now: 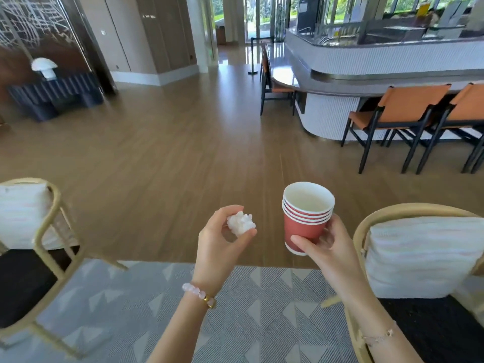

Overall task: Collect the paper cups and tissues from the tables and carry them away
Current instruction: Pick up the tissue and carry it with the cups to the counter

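Observation:
My right hand (327, 247) grips a stack of several red paper cups (305, 218) with white insides, held upright at waist height. To its left, my left hand (220, 244) pinches a crumpled white tissue ball (241, 223) between thumb and fingers. Both hands are raised in front of me over the edge of a grey patterned rug (248, 310), a short gap between them. No table is in view.
A rattan chair with a white cushion (419, 255) stands close on my right, another (31, 231) on my left. Wide wooden floor (170, 142) stretches ahead. A curved white counter (366, 82) with orange chairs (400, 113) lies at the right; a dark cabinet (52, 95) at far left.

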A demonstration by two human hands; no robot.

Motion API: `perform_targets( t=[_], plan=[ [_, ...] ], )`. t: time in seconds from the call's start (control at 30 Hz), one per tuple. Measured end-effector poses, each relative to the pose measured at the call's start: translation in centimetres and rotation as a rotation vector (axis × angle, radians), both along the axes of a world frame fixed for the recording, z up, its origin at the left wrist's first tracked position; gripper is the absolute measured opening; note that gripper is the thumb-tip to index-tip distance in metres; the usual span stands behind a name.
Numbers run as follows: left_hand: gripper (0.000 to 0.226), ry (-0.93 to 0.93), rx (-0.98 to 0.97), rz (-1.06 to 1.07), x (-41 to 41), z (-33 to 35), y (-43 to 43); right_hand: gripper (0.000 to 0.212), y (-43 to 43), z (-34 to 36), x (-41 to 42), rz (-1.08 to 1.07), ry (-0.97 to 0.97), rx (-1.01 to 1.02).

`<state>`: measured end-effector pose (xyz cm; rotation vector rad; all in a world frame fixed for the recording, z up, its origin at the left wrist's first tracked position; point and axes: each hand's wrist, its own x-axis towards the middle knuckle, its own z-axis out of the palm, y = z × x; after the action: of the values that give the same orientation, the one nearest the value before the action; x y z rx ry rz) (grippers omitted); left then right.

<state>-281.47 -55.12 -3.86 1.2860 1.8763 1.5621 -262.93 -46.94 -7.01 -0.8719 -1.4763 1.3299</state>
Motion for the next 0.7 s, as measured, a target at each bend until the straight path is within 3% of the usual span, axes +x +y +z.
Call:
perform_targets(
  t=[0.33, 0.7],
  plan=[
    [0.039, -0.001, -0.009, -0.068, -3.4, -1.1, 15.9, 0.066, 14.5, -0.6, -2.5, -0.066, -0.059, -0.032],
    [0.040, -0.059, -0.018, -0.287, -7.4, -2.2, 38.2, 0.068, 32.3, -1.7, -5.5, -0.291, -0.076, -0.064]
  ],
)
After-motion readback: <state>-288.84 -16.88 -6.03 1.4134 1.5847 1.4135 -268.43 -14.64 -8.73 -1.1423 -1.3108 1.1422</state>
